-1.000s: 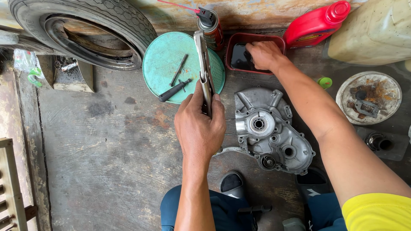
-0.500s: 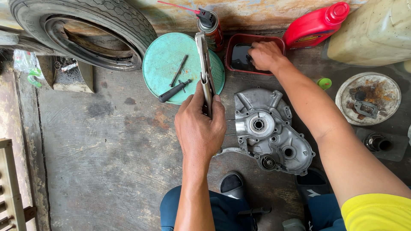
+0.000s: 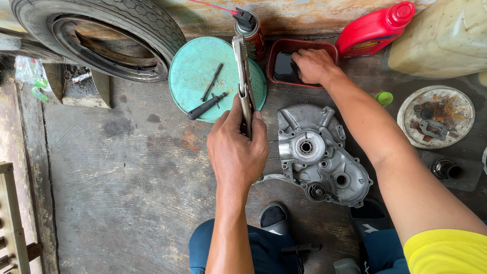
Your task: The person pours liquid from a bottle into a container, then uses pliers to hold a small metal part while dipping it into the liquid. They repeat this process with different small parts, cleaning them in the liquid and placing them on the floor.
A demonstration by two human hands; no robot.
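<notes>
A tyre (image 3: 101, 38) is set at the far left, with a round lid (image 3: 203, 66) to its right. On the lid, a screwdriver (image 3: 205, 107) and a rod (image 3: 211, 82) are laid. Right of the lid a tray (image 3: 284, 48) is placed; nearer, an engine cover (image 3: 322, 155) is laid.

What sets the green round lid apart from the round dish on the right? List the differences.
The green round lid looks fairly clean and carries a black-handled tool and a thin rod; the round dish is pale, rust-stained and holds small rusty parts. The lid lies beside the left hand, the dish beyond the right forearm. Both lie flat on the floor.
</notes>
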